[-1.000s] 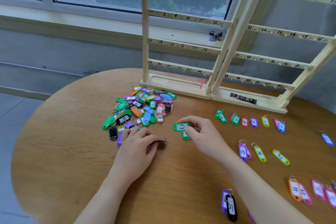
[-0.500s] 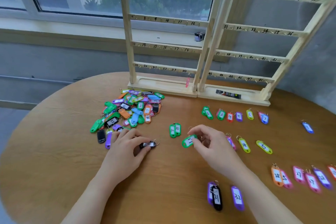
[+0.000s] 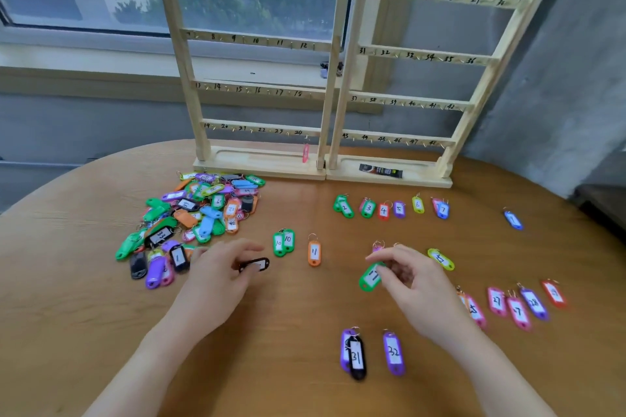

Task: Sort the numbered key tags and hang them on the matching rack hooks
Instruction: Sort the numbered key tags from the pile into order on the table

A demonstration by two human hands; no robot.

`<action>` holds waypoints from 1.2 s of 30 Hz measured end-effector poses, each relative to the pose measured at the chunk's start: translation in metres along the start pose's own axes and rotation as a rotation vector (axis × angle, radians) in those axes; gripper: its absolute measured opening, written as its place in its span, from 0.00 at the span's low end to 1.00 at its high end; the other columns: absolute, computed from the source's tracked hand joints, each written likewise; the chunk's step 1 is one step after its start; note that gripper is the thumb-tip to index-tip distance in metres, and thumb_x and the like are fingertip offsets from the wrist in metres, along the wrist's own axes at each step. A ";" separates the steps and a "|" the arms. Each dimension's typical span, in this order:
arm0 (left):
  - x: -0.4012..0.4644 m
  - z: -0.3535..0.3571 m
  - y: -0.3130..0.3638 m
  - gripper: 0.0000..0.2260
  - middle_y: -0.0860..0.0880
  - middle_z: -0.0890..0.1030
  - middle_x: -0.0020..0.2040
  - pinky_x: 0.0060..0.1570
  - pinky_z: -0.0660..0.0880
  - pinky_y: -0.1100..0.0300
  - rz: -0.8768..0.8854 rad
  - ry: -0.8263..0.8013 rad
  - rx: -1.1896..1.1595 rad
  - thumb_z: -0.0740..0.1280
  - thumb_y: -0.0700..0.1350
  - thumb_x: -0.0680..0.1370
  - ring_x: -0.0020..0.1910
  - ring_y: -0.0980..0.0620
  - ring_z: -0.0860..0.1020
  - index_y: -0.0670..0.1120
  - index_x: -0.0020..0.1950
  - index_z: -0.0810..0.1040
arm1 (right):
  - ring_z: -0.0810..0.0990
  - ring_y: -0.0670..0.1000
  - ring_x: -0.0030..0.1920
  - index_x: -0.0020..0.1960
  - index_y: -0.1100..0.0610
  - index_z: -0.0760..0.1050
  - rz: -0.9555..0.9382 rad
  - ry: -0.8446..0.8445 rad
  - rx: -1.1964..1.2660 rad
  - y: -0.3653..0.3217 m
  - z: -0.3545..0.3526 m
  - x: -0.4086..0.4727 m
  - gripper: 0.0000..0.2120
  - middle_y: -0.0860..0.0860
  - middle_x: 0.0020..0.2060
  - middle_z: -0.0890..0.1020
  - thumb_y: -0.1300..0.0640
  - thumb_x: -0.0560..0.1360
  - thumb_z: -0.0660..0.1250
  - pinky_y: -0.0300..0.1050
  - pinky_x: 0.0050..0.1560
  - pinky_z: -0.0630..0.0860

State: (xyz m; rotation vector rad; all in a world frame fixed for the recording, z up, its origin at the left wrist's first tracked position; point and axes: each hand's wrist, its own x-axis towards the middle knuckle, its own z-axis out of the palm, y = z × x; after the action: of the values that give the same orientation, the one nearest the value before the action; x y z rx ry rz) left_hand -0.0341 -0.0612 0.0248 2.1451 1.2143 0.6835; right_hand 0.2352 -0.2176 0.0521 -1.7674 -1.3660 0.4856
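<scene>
My left hand (image 3: 216, 276) pinches a black key tag (image 3: 254, 264) just above the table, right of the mixed pile of coloured tags (image 3: 193, 217). My right hand (image 3: 411, 284) pinches a green tag (image 3: 370, 277) with a handwritten number, close to the tabletop. Sorted tags lie in rows: a top row (image 3: 393, 208) with 2 to 7, two green 10 tags (image 3: 284, 242), an orange 11 (image 3: 314, 252), tags 31 and 32 (image 3: 372, 354) near me. Two wooden racks (image 3: 332, 54) with numbered hooks stand at the back; one pink tag (image 3: 306, 153) hangs low on the left rack.
The round wooden table (image 3: 84, 298) ends close at the left and right. More pink, purple and orange tags (image 3: 518, 305) lie at the right, a blue one (image 3: 513, 219) further back. A dark packet (image 3: 381, 170) sits in the right rack's base. A window and grey wall stand behind.
My right hand carried the green tag rightward, away from the two 10 tags. An orange 11 tag now lies beside them. My left hand lifted the black tag slightly. The camera shifted right.
</scene>
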 end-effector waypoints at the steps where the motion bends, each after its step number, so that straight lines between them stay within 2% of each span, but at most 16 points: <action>1: 0.005 0.004 0.007 0.12 0.63 0.81 0.46 0.60 0.71 0.49 0.024 0.007 -0.036 0.72 0.43 0.78 0.46 0.62 0.77 0.61 0.55 0.81 | 0.73 0.45 0.35 0.48 0.44 0.83 0.002 0.009 0.001 0.001 -0.003 0.000 0.14 0.42 0.38 0.77 0.64 0.79 0.69 0.34 0.38 0.68; 2: 0.010 0.008 0.014 0.12 0.61 0.82 0.46 0.58 0.73 0.52 0.050 0.013 -0.072 0.71 0.41 0.78 0.44 0.60 0.77 0.58 0.56 0.83 | 0.72 0.45 0.35 0.48 0.44 0.83 0.003 0.021 0.006 0.003 -0.007 0.000 0.14 0.43 0.38 0.77 0.64 0.79 0.69 0.34 0.38 0.68; 3: 0.015 0.012 0.024 0.12 0.58 0.82 0.45 0.54 0.73 0.60 0.070 0.008 -0.105 0.70 0.39 0.79 0.42 0.59 0.77 0.56 0.56 0.84 | 0.72 0.45 0.35 0.48 0.44 0.83 0.005 0.031 0.014 0.004 -0.010 0.001 0.14 0.44 0.39 0.78 0.64 0.79 0.69 0.35 0.38 0.68; 4: 0.021 0.016 0.032 0.12 0.56 0.81 0.45 0.47 0.71 0.67 0.084 -0.009 -0.132 0.70 0.38 0.79 0.40 0.58 0.75 0.54 0.55 0.84 | 0.73 0.46 0.36 0.48 0.44 0.83 0.012 0.036 0.025 0.005 -0.013 0.001 0.14 0.46 0.39 0.78 0.64 0.79 0.69 0.36 0.37 0.68; 5: 0.029 0.019 0.040 0.12 0.55 0.82 0.46 0.42 0.69 0.70 0.094 -0.027 -0.159 0.69 0.37 0.79 0.39 0.58 0.75 0.54 0.53 0.84 | 0.74 0.49 0.37 0.49 0.44 0.83 0.020 0.039 0.038 0.006 -0.017 0.002 0.14 0.48 0.39 0.78 0.64 0.79 0.69 0.37 0.37 0.69; 7: 0.046 0.027 0.050 0.11 0.54 0.83 0.44 0.39 0.68 0.71 0.098 -0.045 -0.199 0.69 0.37 0.79 0.39 0.58 0.75 0.54 0.50 0.83 | 0.77 0.51 0.39 0.50 0.44 0.84 0.042 0.051 0.066 0.006 -0.022 0.004 0.13 0.48 0.40 0.80 0.63 0.79 0.69 0.41 0.39 0.73; 10: 0.080 0.038 0.060 0.07 0.53 0.83 0.43 0.35 0.67 0.68 0.032 -0.017 -0.221 0.70 0.40 0.79 0.37 0.58 0.75 0.53 0.50 0.82 | 0.80 0.45 0.40 0.53 0.44 0.82 0.085 0.108 0.146 0.004 -0.032 0.004 0.12 0.43 0.40 0.82 0.62 0.78 0.71 0.35 0.42 0.75; 14: 0.127 0.044 0.063 0.03 0.52 0.84 0.46 0.37 0.69 0.64 -0.088 0.017 -0.267 0.70 0.42 0.79 0.43 0.55 0.79 0.48 0.51 0.80 | 0.81 0.47 0.42 0.52 0.47 0.82 0.117 0.181 0.228 0.007 -0.041 0.007 0.10 0.46 0.41 0.83 0.62 0.76 0.73 0.35 0.44 0.77; 20: 0.170 0.060 0.047 0.06 0.50 0.83 0.53 0.38 0.69 0.62 -0.151 -0.006 -0.164 0.70 0.44 0.80 0.49 0.51 0.78 0.46 0.56 0.79 | 0.81 0.48 0.41 0.46 0.49 0.83 0.125 0.174 0.248 0.014 -0.042 0.015 0.09 0.46 0.39 0.85 0.63 0.76 0.73 0.37 0.44 0.77; 23: 0.178 0.068 0.046 0.05 0.51 0.82 0.51 0.46 0.70 0.59 -0.120 -0.047 -0.072 0.70 0.45 0.80 0.51 0.52 0.78 0.48 0.54 0.79 | 0.82 0.49 0.41 0.46 0.49 0.84 0.131 0.170 0.246 0.017 -0.040 0.020 0.10 0.46 0.39 0.85 0.64 0.76 0.73 0.39 0.44 0.77; 26: 0.181 0.073 0.042 0.02 0.52 0.81 0.46 0.47 0.73 0.56 -0.103 -0.059 0.039 0.70 0.45 0.79 0.49 0.50 0.79 0.51 0.51 0.79 | 0.83 0.48 0.42 0.46 0.49 0.84 0.141 0.169 0.250 0.019 -0.038 0.024 0.10 0.45 0.40 0.86 0.64 0.77 0.73 0.41 0.46 0.79; 29: 0.178 0.076 0.037 0.03 0.55 0.79 0.43 0.53 0.76 0.51 -0.068 -0.050 0.167 0.68 0.47 0.80 0.50 0.50 0.78 0.52 0.52 0.80 | 0.84 0.48 0.43 0.47 0.48 0.84 0.151 0.167 0.232 0.020 -0.036 0.028 0.10 0.45 0.41 0.86 0.63 0.77 0.72 0.41 0.47 0.80; 32: 0.174 0.077 0.037 0.05 0.56 0.79 0.43 0.60 0.74 0.47 -0.054 -0.030 0.200 0.67 0.48 0.81 0.50 0.51 0.77 0.52 0.55 0.79 | 0.84 0.49 0.43 0.47 0.47 0.85 0.147 0.168 0.218 0.019 -0.035 0.029 0.11 0.44 0.41 0.86 0.63 0.77 0.72 0.40 0.47 0.80; 36: 0.169 0.076 0.039 0.06 0.55 0.79 0.45 0.62 0.73 0.44 -0.054 0.004 0.159 0.65 0.51 0.82 0.51 0.49 0.78 0.52 0.57 0.77 | 0.83 0.48 0.43 0.48 0.48 0.85 0.137 0.157 0.193 0.019 -0.037 0.025 0.11 0.44 0.41 0.86 0.64 0.78 0.71 0.40 0.46 0.79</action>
State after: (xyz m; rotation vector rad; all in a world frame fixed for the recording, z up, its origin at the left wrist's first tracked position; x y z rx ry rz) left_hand 0.1169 0.0529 0.0238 2.2309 1.3640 0.5858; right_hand 0.2819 -0.2091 0.0631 -1.7078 -1.0589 0.5228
